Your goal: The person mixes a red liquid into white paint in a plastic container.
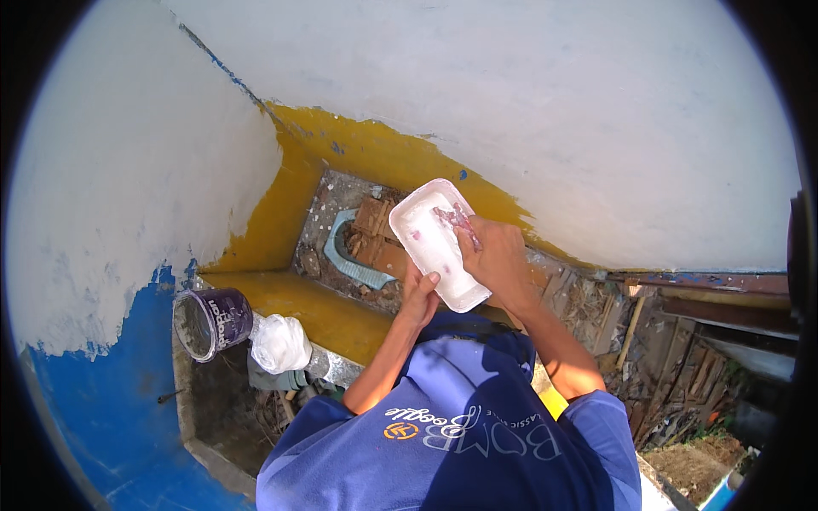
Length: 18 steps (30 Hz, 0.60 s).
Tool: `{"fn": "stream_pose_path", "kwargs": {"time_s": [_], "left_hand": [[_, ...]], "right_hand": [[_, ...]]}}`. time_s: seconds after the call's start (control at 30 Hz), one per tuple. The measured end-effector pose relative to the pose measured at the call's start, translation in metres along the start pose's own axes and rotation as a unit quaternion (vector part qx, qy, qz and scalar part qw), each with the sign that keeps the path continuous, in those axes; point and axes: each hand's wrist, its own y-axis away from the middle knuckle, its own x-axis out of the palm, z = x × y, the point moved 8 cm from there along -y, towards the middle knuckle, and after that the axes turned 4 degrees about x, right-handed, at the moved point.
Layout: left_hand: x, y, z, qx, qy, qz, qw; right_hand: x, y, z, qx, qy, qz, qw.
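Note:
A shallow white tray (423, 243) with rounded corners is tilted in front of my chest, its inside coated with white paint. My left hand (418, 294) closes on its near left edge, thumb over the rim. Above the tray, my right hand (498, 258) grips a short reddish tool (457, 219) smeared with white. The tool's end is at the white coating near the tray's far end; my fingers partly hide it, and I cannot make out its exact kind.
Patchy white covers the left wall (136, 162) and right wall (545, 102), above yellow and blue areas. Below lies a pale blue squat toilet (341, 247) with broken boards. A dark paint bucket (211, 322) and white plastic bag (281, 343) sit on the left ledge. Debris (673, 375) lies right.

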Motion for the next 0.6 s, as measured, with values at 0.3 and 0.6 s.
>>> {"fn": "stream_pose_path", "kwargs": {"time_s": [0.3, 0.6], "left_hand": [[0.0, 0.001, -0.005, 0.009, 0.015, -0.013, 1.0], [-0.01, 0.005, -0.005, -0.015, 0.026, -0.014, 0.999]], "right_hand": [[0.0, 0.009, -0.003, -0.047, 0.096, -0.031, 0.994], [0.021, 0.026, 0.011, 0.005, 0.032, 0.001, 0.999]]}}
